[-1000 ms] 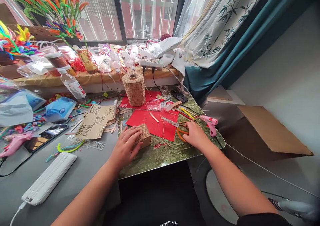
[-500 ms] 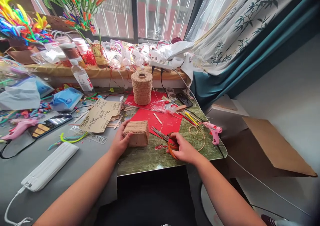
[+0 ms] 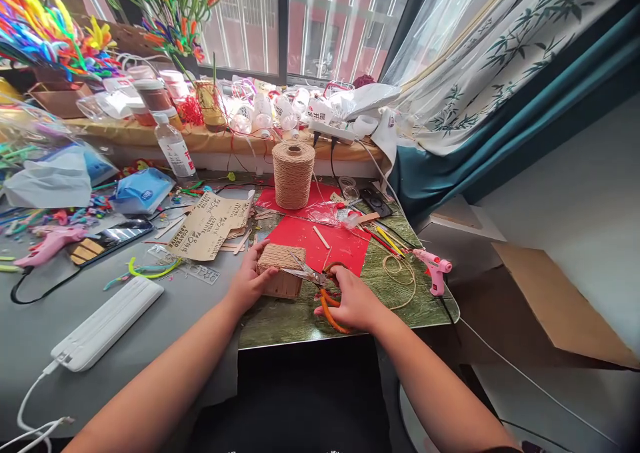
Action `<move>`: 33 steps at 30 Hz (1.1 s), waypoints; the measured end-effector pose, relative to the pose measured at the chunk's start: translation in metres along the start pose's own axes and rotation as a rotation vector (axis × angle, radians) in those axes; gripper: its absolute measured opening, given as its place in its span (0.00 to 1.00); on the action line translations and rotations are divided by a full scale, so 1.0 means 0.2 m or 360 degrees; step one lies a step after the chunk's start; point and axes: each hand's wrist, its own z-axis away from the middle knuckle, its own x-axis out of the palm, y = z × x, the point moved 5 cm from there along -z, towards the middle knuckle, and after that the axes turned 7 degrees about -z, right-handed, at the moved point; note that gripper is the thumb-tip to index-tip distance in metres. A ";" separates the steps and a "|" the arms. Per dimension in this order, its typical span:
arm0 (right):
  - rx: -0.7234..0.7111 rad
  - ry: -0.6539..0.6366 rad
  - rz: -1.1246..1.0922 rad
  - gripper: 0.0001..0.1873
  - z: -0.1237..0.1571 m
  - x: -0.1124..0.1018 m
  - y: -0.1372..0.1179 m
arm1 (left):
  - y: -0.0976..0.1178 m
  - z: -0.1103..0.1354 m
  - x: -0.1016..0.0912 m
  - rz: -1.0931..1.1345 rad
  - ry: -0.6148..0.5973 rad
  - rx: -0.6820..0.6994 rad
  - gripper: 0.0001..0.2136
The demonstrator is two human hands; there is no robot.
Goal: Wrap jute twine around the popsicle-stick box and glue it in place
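The left hand (image 3: pixel 249 283) grips the near-left side of a small twine-wrapped box (image 3: pixel 281 258), thumb on its front face, pressing it to the green marbled worktop (image 3: pixel 295 319). The right hand (image 3: pixel 353 301) is closed through the orange loops of a pair of scissors (image 3: pixel 306 275), whose steel blades rest at the box's right corner, against the wrapping. The box sits near the front edge of the worktop, touching the near border of a sheet of red paper (image 3: pixel 333 243).

As I judge it, clean work here wants a flat, firm hold so the box cannot swivel. The blade tips should stay low against the coils, with only the cord meant for cutting between them, since a slip could nick neighbouring turns and loosen them.

The wrapping is coarse, hairy jute in tight parallel rows over a blocky form; the lower front shows smooth wood-like slats. A tall cylindrical spool (image 3: pixel 293 174) of the same cord stands farther back. A loose loop of cord (image 3: pixel 400 274) curls to the right, beside a glossy pink glue gun (image 3: pixel 433 266)
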 end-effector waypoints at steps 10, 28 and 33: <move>-0.0002 -0.0059 0.0041 0.34 0.01 0.00 0.05 | 0.01 0.00 0.00 -0.0003 -0.0039 -0.0008 0.38; 0.0043 -0.0059 -0.0040 0.23 -0.01 0.04 0.07 | -0.02 0.00 0.01 0.0081 -0.0070 -0.0052 0.39; 0.0025 -0.0027 0.0020 0.21 -0.01 0.06 0.10 | -0.01 0.00 0.01 0.0072 -0.0049 -0.0061 0.39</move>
